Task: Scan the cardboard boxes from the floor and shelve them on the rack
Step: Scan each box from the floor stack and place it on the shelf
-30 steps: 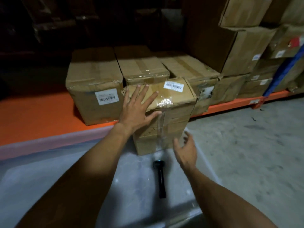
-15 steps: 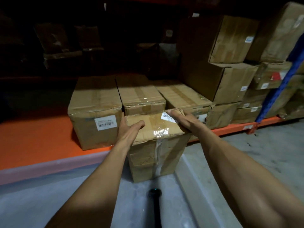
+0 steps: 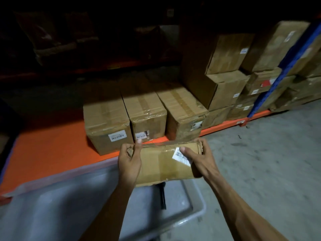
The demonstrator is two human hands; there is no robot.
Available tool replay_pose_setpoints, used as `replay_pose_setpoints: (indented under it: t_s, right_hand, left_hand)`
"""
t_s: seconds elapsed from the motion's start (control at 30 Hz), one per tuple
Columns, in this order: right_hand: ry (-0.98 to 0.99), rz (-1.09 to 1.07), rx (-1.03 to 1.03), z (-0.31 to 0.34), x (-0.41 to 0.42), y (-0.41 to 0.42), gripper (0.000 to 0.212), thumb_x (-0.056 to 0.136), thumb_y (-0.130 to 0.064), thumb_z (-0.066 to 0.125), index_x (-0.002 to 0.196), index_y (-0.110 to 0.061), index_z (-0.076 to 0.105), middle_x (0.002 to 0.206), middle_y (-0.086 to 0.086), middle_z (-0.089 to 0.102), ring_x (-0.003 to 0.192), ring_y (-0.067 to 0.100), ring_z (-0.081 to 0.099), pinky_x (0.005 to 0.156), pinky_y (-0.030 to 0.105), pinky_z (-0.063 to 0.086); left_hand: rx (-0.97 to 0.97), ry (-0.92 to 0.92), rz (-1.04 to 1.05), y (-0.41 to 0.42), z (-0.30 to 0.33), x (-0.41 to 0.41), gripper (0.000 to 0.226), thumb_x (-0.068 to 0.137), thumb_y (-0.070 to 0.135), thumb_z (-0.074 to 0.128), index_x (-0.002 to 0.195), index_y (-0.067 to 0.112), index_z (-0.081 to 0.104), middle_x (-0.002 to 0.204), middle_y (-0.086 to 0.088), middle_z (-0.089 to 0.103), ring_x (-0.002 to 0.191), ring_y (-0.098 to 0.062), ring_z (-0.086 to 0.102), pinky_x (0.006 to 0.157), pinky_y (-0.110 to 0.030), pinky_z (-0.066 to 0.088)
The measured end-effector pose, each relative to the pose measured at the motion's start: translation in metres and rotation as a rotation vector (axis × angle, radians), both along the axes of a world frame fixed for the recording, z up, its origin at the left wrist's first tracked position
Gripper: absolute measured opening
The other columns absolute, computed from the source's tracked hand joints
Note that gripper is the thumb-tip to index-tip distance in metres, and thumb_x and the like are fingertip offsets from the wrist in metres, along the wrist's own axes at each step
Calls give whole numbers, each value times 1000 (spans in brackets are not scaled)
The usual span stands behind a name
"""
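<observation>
Three taped boxes sit side by side on the orange shelf at 12 o'clock, right behind the held cardboard box. Left hand and right hand grip its ends, thumbs curled over the top, holding it above a grey tray where a black scanner lies. Stacked cartons crowd 2 o'clock; bare shelf opens at 9 o'clock.

Taped brown box with barcode label, held off the floor, three boxes side by side on orange rack
</observation>
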State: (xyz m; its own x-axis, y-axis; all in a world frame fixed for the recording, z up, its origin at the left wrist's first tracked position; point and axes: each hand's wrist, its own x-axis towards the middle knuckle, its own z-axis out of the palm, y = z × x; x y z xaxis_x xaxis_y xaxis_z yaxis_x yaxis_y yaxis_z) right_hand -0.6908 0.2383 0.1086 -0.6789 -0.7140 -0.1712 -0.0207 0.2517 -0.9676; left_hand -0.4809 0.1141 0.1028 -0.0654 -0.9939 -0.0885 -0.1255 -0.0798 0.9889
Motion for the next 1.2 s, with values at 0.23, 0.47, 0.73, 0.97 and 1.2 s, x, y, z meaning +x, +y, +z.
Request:
replay_pose_setpoints:
  t_s: [0.23, 0.47, 0.73, 0.97, 1.2]
  right_hand:
    - [-28, -170, -62, 189, 31, 70, 34, 66, -42, 80, 80, -19, 59, 115, -11, 68, 113, 21, 65, 102, 46, 50]
    - [-118, -104, -107, 315, 39, 110, 39, 62, -44, 65, 97, -32, 79, 95, -6, 77, 91, 23, 72, 76, 32, 58]
    - [42, -283, -330, 405, 67, 141, 23, 68, -39, 64, 84, -25, 75, 89, -8, 74, 91, 17, 66, 78, 37, 48]
    - [352, -314, -568, 520, 98, 161, 15, 78, -22, 60, 81, -15, 73, 81, -17, 70, 78, -5, 61, 67, 11, 45]
    - [538, -231, -781, 609, 128, 142, 14, 78, -27, 61, 81, -20, 72, 81, -12, 69, 75, -2, 62, 62, 10, 45]
  left_hand:
    - [184, -38, 25, 66, 201, 23, 47, 83, 35, 65, 128, 29, 57, 118, 3, 65, 107, -23, 62, 94, -41, 51]
    - [20, -72, -73, 112, 348, 25, 40, 88, 13, 60, 99, 50, 71, 105, 4, 74, 88, -14, 70, 79, -37, 57]
    - [-149, 82, -177, 129, 461, 35, 48, 74, 27, 59, 120, 33, 70, 72, 11, 74, 52, 0, 58, 48, -14, 44]
    - [-272, 263, -326, 140, 555, 67, 75, 75, 29, 59, 149, 24, 47, 137, 14, 56, 114, 13, 56, 90, -5, 43]
    - [-525, 330, -251, 134, 628, 114, 47, 76, 34, 65, 123, 29, 67, 128, 2, 66, 121, -16, 58, 106, -48, 47]
